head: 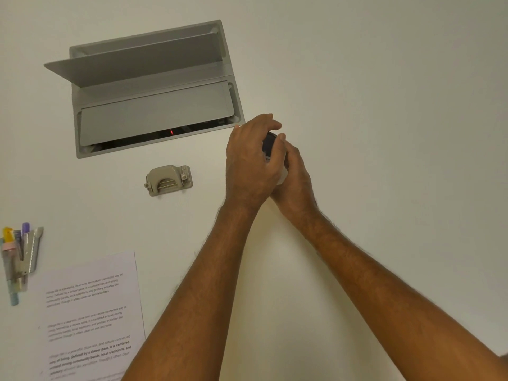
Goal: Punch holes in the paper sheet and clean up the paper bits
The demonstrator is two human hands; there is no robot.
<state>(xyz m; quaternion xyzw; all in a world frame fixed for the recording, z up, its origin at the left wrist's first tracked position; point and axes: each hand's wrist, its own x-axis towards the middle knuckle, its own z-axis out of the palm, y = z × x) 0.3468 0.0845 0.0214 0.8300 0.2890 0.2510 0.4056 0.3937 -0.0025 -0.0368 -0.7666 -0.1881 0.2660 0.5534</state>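
Both hands meet over the white table, right of centre. My left hand [251,160] wraps over a small object with a dark round top [268,141] and a white body. My right hand [295,180] cups the same object from below and from the right; most of it is hidden by the fingers. A beige hole punch [168,180] rests on the table, left of the hands and apart from them. The printed paper sheet [90,314] lies flat at the lower left, partly under my left forearm.
A grey cable box [154,89] is set into the table at the back, one flap raised, a red light in its gap. A stapler and several coloured pens [20,257] lie at the left edge, beside the sheet.
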